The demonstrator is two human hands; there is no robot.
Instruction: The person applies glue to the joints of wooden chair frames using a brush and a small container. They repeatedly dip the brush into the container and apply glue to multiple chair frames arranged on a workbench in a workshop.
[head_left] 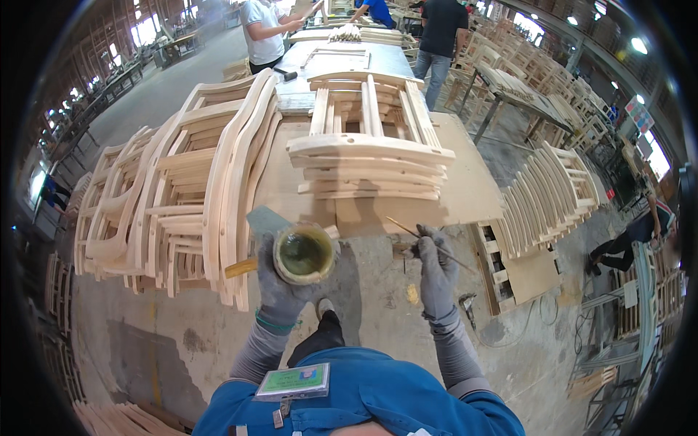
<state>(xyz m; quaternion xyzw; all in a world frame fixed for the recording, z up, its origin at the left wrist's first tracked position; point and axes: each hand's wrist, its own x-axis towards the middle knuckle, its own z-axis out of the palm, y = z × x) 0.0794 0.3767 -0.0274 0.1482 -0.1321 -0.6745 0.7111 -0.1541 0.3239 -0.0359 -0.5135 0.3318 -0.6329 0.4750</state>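
Head view: my right grip [438, 275] is clamped on a thin stick [403, 227] slanting forward-left, my left grip [281, 289] holds the cup [304, 279] to its left, and stacked wooden frames [371, 147] lie ahead of both.

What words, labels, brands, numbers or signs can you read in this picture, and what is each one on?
None can be quoted with confidence.
Green-and-white badge on the person's chest: printed, but too small and blurred to read.
Colourful poster at the far right: too small to tell whether it bears words.
Cup in the left hand: no lettering that I can make out.
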